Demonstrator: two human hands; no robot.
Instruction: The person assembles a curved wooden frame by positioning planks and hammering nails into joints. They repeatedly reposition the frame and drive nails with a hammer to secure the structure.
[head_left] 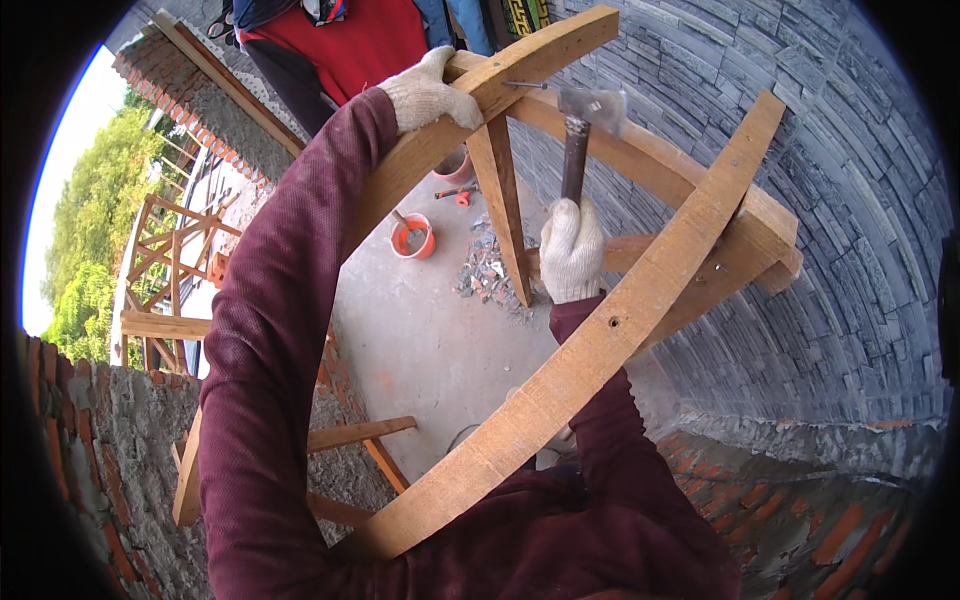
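My right hand (573, 250), in a white knit glove, is closed round the dark handle of a hammer (575, 160) held upright. Its metal head is beside the head of a long nail (525, 85); whether they touch I cannot tell. The nail sticks out sideways from a curved wooden board (545, 52) at the top of a timber frame. My gloved left hand (430, 95) grips a wooden beam (405, 165) left of the nail, its fingers bent over the edge. Another long plank (560, 385) slants across in front of my right forearm.
An upright wooden piece (498, 205) stands under the joint. Orange buckets (412, 237) and a rubble heap (488, 270) are on the concrete floor. A grey stone-clad wall (840, 200) rises at right, rough brickwork (100, 450) at left. A person in red (345, 50) is at the far side.
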